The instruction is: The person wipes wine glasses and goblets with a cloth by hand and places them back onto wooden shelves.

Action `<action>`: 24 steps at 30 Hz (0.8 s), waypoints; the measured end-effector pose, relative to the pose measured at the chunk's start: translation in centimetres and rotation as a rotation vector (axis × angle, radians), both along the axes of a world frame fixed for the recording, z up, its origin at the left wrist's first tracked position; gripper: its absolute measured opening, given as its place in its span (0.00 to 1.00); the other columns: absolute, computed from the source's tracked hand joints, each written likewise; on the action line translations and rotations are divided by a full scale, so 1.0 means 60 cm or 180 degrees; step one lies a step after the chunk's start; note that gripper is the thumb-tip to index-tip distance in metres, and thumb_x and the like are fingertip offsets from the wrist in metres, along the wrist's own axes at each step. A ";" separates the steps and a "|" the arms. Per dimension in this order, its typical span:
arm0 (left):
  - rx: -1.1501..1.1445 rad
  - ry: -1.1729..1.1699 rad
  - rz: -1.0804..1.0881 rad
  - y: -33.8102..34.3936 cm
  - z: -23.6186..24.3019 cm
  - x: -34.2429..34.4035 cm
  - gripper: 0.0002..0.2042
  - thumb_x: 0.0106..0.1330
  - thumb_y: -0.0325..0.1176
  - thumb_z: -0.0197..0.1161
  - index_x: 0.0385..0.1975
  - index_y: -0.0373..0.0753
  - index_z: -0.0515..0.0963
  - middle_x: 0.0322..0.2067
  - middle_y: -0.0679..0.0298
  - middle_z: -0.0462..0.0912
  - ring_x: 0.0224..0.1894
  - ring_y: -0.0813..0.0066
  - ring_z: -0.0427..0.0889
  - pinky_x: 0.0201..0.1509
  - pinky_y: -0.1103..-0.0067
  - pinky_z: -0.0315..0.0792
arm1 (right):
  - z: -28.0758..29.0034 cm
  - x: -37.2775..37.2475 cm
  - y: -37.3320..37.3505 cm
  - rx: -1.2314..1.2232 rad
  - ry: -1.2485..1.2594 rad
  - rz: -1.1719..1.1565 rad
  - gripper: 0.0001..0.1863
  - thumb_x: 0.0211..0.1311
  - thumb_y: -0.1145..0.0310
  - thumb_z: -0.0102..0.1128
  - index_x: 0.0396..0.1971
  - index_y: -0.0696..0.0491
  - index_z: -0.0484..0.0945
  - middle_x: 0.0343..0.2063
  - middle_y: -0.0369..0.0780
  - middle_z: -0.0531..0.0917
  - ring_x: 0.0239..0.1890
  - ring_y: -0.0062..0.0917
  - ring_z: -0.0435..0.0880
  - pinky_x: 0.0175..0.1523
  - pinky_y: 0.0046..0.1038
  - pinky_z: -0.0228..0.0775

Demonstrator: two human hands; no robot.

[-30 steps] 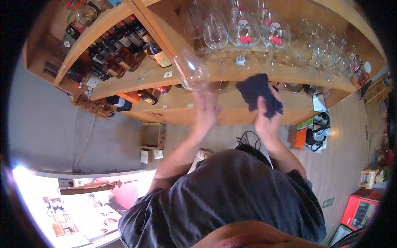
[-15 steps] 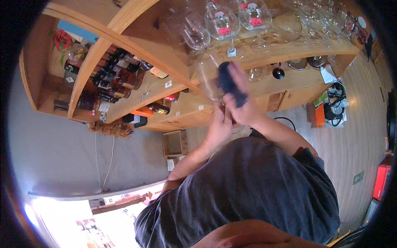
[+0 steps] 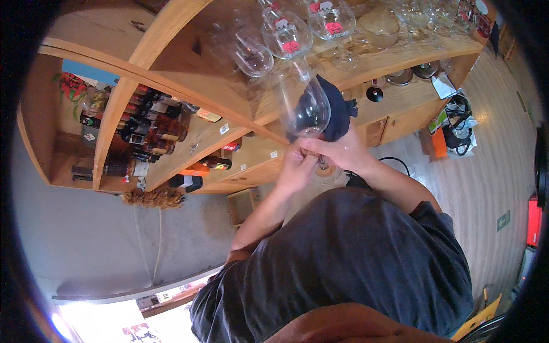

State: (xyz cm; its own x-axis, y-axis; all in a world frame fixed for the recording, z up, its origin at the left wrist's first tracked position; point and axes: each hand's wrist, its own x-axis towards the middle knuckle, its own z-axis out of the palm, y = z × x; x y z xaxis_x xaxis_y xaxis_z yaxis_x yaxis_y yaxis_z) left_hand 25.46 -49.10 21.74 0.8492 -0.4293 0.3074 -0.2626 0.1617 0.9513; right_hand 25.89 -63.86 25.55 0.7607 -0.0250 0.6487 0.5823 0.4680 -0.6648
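A clear stemmed glass (image 3: pixel 303 111) is held up in front of my body, bowl tilted away from me and its foot toward my chest. The fingers of my left hand (image 3: pixel 296 167) close round its stem. My right hand (image 3: pixel 346 150) grips a dark blue cloth (image 3: pixel 331 108), which lies against the right side of the bowl. That hand's thumb reaches across to the base of the bowl, near my left fingers. Part of the cloth is hidden behind the glass.
Just beyond my hands, a wooden shelf (image 3: pixel 366 60) carries several stemmed glasses, some with red and white prints (image 3: pixel 286 37). Bottles (image 3: pixel 166 128) fill a compartment on the left. An orange bag (image 3: pixel 437 143) with cables stands on the floor at right.
My right hand and the cloth have come from in front of the bowl down to its lower right side. The thumb now touches the bowl's base. The view has shifted slightly.
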 end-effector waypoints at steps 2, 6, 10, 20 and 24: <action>0.0343 -0.0352 0.0356 -0.004 0.006 -0.004 0.07 0.72 0.30 0.53 0.43 0.36 0.75 0.35 0.69 0.78 0.36 0.83 0.75 0.40 0.82 0.69 | -0.001 -0.004 -0.020 -0.0492 0.0119 0.0082 0.32 0.48 0.74 0.72 0.55 0.58 0.67 0.45 0.38 0.79 0.47 0.21 0.76 0.55 0.26 0.69; 0.0796 -0.0612 0.0763 -0.016 0.023 -0.023 0.07 0.69 0.25 0.54 0.41 0.33 0.78 0.37 0.69 0.80 0.40 0.82 0.75 0.43 0.80 0.70 | -0.012 0.002 -0.021 -0.1132 -0.0439 -0.0924 0.42 0.45 0.73 0.73 0.61 0.59 0.61 0.48 0.41 0.78 0.50 0.25 0.77 0.55 0.28 0.70; 0.0721 -0.0270 0.0833 -0.025 0.011 -0.041 0.07 0.69 0.25 0.54 0.40 0.31 0.78 0.38 0.66 0.81 0.40 0.83 0.75 0.43 0.80 0.70 | -0.022 -0.012 -0.027 -0.1330 -0.0546 -0.1252 0.42 0.44 0.71 0.74 0.61 0.59 0.61 0.46 0.43 0.79 0.47 0.28 0.79 0.52 0.30 0.72; -0.0888 -0.0391 0.0714 -0.023 0.024 -0.074 0.40 0.65 0.42 0.64 0.71 0.39 0.48 0.64 0.50 0.63 0.68 0.60 0.62 0.69 0.66 0.57 | -0.075 -0.041 -0.074 -0.1844 -0.0727 -0.2478 0.40 0.47 0.74 0.69 0.64 0.51 0.63 0.57 0.50 0.70 0.54 0.43 0.75 0.55 0.35 0.71; -0.1181 0.0258 0.0772 -0.045 0.032 -0.084 0.36 0.62 0.37 0.68 0.66 0.38 0.55 0.60 0.55 0.68 0.64 0.62 0.67 0.67 0.69 0.60 | -0.099 -0.078 -0.043 -0.2178 -0.1091 -0.2298 0.46 0.47 0.74 0.68 0.68 0.44 0.58 0.58 0.52 0.68 0.53 0.51 0.74 0.55 0.41 0.71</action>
State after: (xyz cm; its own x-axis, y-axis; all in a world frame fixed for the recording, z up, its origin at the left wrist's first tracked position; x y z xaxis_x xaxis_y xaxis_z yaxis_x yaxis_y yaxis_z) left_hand 20.39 -51.82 23.69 0.9394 -0.0883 0.3314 -0.2620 0.4386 0.8596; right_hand 21.21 -66.43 19.63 0.4843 0.0537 0.8733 0.7802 -0.4781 -0.4033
